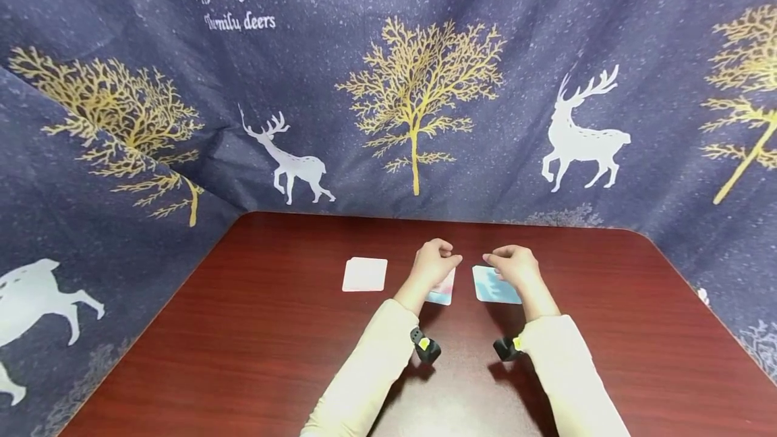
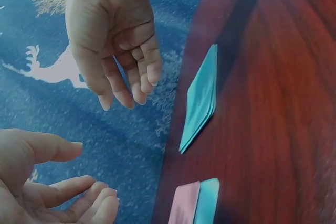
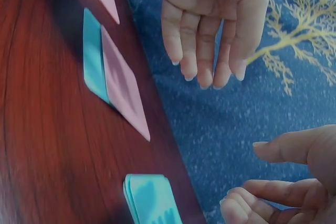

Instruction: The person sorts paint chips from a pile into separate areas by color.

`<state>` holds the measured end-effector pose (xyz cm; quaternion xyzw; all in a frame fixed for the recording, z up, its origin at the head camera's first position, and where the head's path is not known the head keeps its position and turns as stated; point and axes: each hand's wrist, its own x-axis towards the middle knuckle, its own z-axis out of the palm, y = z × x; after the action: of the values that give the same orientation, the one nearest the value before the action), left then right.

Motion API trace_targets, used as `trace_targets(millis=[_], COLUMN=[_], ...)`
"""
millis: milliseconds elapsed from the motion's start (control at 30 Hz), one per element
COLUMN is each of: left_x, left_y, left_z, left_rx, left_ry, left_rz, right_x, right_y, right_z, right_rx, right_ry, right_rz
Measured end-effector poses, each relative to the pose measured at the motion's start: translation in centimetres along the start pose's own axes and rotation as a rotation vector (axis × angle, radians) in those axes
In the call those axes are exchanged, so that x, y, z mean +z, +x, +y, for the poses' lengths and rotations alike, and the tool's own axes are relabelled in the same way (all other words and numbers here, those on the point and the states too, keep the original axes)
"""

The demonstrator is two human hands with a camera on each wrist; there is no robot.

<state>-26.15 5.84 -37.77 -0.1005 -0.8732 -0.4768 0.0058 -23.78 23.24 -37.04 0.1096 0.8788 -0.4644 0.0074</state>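
Note:
My left hand [image 1: 434,264] hovers over a pink card lying partly across a blue one [image 1: 446,292]. Its thumb [image 2: 58,149] stands apart from the loosely bent fingers, and nothing is between them. Opposite it, my right hand [image 1: 516,266] hangs over a small stack of blue cards [image 1: 494,286], likewise holding nothing. The right wrist view shows the right hand [image 3: 294,177] with thumb and fingers parted, above the blue stack [image 3: 152,198]. The pink card [image 3: 125,82] overlaps the blue card [image 3: 93,59] beside that stack. Both palms face each other.
To the left lies another pile of pale pinkish cards [image 1: 365,274], slightly fanned. The reddish-brown wooden table [image 1: 273,342] ends at a dark blue cloth [image 1: 376,174] printed with deer and trees. Both sleeved wrists carry small black cameras [image 1: 428,349].

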Motion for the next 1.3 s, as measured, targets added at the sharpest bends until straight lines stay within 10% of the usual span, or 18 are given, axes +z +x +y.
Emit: trace_targets(millis=[367, 967, 1300], left_x=[-2.2, -2.7, -2.2], left_y=[0.7, 1.8, 1.8], left_z=[-1.4, -5.4, -5.7], left_rx=[-0.092, -0.16, -0.194], left_ry=[-0.116, 0.102, 0.074], left_rz=[-0.006, -0.026, -0.041], right_x=[2.6, 6.3, 7.0], right_y=[0.6, 1.7, 2.0], right_z=[-2.0, -0.9, -0.4], right_rx=[0.017, 0.036, 0.058], right_ry=[0.083, 0.169, 0.259], right_rz=[-0.026, -0.096, -0.135])
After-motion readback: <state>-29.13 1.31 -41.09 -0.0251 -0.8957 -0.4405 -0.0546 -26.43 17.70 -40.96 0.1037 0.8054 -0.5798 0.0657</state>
